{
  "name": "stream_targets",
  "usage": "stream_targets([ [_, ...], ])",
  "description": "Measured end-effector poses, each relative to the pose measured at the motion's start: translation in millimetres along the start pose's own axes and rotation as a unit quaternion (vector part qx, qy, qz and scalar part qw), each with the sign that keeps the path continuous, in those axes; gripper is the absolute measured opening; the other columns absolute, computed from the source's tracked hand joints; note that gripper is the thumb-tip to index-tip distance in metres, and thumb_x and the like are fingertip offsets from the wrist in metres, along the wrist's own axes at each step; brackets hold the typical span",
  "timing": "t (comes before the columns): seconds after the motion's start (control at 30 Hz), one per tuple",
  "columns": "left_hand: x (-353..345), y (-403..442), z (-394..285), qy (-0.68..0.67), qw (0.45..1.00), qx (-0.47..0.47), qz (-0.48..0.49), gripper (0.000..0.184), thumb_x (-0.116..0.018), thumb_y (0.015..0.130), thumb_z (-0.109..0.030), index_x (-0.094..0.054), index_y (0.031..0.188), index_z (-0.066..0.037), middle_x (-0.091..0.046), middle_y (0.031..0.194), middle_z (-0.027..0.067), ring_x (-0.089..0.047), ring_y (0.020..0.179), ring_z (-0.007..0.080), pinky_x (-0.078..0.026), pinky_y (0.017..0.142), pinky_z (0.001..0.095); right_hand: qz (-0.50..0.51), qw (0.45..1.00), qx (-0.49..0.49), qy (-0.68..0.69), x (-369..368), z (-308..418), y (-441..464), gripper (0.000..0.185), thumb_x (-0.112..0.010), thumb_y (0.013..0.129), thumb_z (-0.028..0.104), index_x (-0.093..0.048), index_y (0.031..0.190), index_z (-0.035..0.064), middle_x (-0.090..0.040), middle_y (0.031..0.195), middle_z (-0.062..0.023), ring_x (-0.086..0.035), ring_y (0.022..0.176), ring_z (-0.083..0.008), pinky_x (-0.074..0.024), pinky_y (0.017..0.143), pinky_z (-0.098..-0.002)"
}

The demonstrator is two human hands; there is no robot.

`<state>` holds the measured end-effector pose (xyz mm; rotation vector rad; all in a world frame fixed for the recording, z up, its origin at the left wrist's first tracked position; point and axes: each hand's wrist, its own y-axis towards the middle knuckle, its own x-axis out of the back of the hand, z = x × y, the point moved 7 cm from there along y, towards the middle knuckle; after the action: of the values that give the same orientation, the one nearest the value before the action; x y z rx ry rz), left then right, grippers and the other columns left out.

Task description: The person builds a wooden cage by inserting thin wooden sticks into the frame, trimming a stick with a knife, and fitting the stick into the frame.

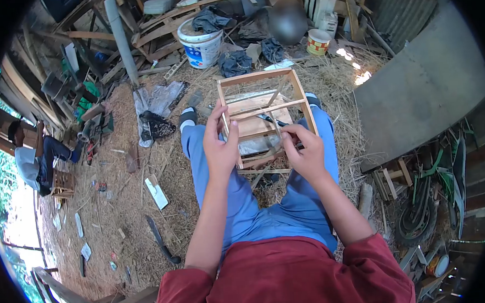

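A small open box-like wooden frame [306, 110] stands between my knees, built of thin pale strips with a crossbar. My left hand [220, 150] grips its left side, thumb toward me and fingers round the rail. On the near right side, my right hand [306, 151] is closed in a pinch at a thin upright strip inside the frame. Its fingertips partly cover the spot they press. Through the frame show a flat wooden board [249, 103] and a dark, slim object [265, 117] that I cannot identify.
Straw and shavings cover the ground. A machete-like blade [160, 241] lies at left, near a white piece [156, 193]. Ahead stand a white bucket [201, 49] and a yellow-red tub [318, 42]. A large grey sheet [415, 96] leans right. Another person [34, 157] sits far left.
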<state>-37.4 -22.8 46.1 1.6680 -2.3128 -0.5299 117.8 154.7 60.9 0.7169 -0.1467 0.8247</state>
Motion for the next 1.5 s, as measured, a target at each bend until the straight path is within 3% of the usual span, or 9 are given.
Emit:
stream_targets([
  [0.2,-38.8,21.4,3.4,-0.104,0.994,0.036,0.003,0.042,-0.069,0.098,-0.003,-0.057,0.139,-0.001,-0.056,0.149,0.0153,-0.056,0.135,0.0218,-0.049,0.105,0.0327,-0.027,0.970,-0.153,0.189,10.3,-28.1,1.3,0.008,-0.070,0.096,0.008,-0.071,0.101,0.0015,-0.075,0.086,-0.0111,-0.074,0.074,-0.0194,-0.0561,0.069,-0.0286],
  [0.27,-42.4,27.6,5.5,-0.110,0.992,0.057,0.003,0.042,-0.070,0.098,-0.005,-0.057,0.138,-0.001,-0.058,0.145,0.0141,-0.057,0.131,0.0201,-0.050,0.102,0.0314,0.002,0.972,-0.133,0.194,17.3,-24.3,5.2,0.006,-0.068,0.096,0.007,-0.068,0.099,0.0016,-0.075,0.086,-0.0097,-0.074,0.080,-0.0216,-0.0566,0.074,-0.0308],
  [0.37,-33.9,31.7,15.5,-0.058,0.995,0.058,-0.061,0.043,-0.072,0.100,-0.013,-0.053,0.136,0.001,-0.067,0.119,0.0082,-0.065,0.094,0.0097,-0.054,0.075,0.0249,-0.006,0.992,-0.081,0.100,19.9,-18.4,11.3,0.006,-0.070,0.094,0.008,-0.068,0.095,0.0022,-0.074,0.086,-0.0094,-0.072,0.082,-0.0247,-0.0552,0.080,-0.0358],
  [0.47,-32.7,28.1,30.8,-0.113,0.972,0.194,-0.068,0.042,-0.073,0.100,-0.017,-0.056,0.133,0.003,-0.069,0.108,0.0066,-0.064,0.084,0.0082,-0.053,0.069,0.0228,-0.033,0.999,-0.001,-0.038,13.5,-5.1,17.8,0.006,-0.071,0.092,0.009,-0.068,0.093,0.0042,-0.073,0.085,-0.0070,-0.068,0.077,-0.0248,-0.0493,0.085,-0.0402],
  [0.57,-30.0,29.9,31.4,-0.124,0.972,0.181,-0.090,0.039,-0.073,0.100,-0.021,-0.061,0.127,0.004,-0.069,0.098,0.0044,-0.061,0.073,0.0061,-0.049,0.061,0.0215,-0.040,0.996,0.074,-0.037,8.2,10.3,25.5,0.004,-0.073,0.089,0.008,-0.070,0.090,0.0086,-0.073,0.083,-0.0030,-0.065,0.072,-0.0206,-0.0402,0.085,-0.0379],
  [1.0,-15.1,93.7,36.0,-0.137,0.959,0.231,-0.095,0.025,-0.068,0.100,-0.030,-0.069,0.104,-0.006,-0.064,0.082,-0.0004,-0.058,0.059,0.0097,-0.049,0.055,0.0247,-0.128,0.983,0.127,-0.031,-12.9,32.9,94.0,0.013,-0.072,0.091,0.012,-0.063,0.082,0.0080,-0.068,0.071,-0.0050,-0.061,0.062,-0.0232,-0.0357,0.079,-0.0387],
  [1.27,-30.2,83.4,45.5,-0.258,0.961,0.083,-0.045,0.055,-0.037,0.114,-0.046,-0.053,0.147,-0.004,-0.066,0.130,0.0067,-0.065,0.094,0.0120,-0.054,0.088,0.0312,-0.057,0.996,0.045,-0.051,-31.0,18.8,150.8,0.019,-0.069,0.092,0.023,-0.066,0.079,0.0100,-0.068,0.070,-0.0040,-0.061,0.063,-0.0224,-0.0338,0.077,-0.0392],
  [1.43,-36.3,93.8,47.9,-0.184,0.980,0.038,0.059,0.085,-0.032,0.107,-0.071,-0.041,0.157,-0.002,-0.068,0.116,0.0057,-0.060,0.075,0.0075,-0.045,0.054,0.0217,0.024,0.996,0.018,-0.089,-35.7,21.9,170.7,0.016,-0.069,0.089,0.022,-0.068,0.079,0.0093,-0.068,0.071,-0.0050,-0.062,0.064,-0.0252,-0.0375,0.077,-0.0403],
  [1.5,-33.8,98.9,29.7,-0.129,0.991,0.009,0.034,0.086,-0.043,0.106,-0.067,-0.033,0.161,-0.002,-0.068,0.113,0.0077,-0.061,0.074,0.0080,-0.046,0.057,0.0215,0.060,0.994,-0.009,-0.092,-36.2,18.8,179.6,0.015,-0.068,0.088,0.020,-0.068,0.079,0.0076,-0.068,0.072,-0.0065,-0.063,0.066,-0.0265,-0.0408,0.077,-0.0406],
])
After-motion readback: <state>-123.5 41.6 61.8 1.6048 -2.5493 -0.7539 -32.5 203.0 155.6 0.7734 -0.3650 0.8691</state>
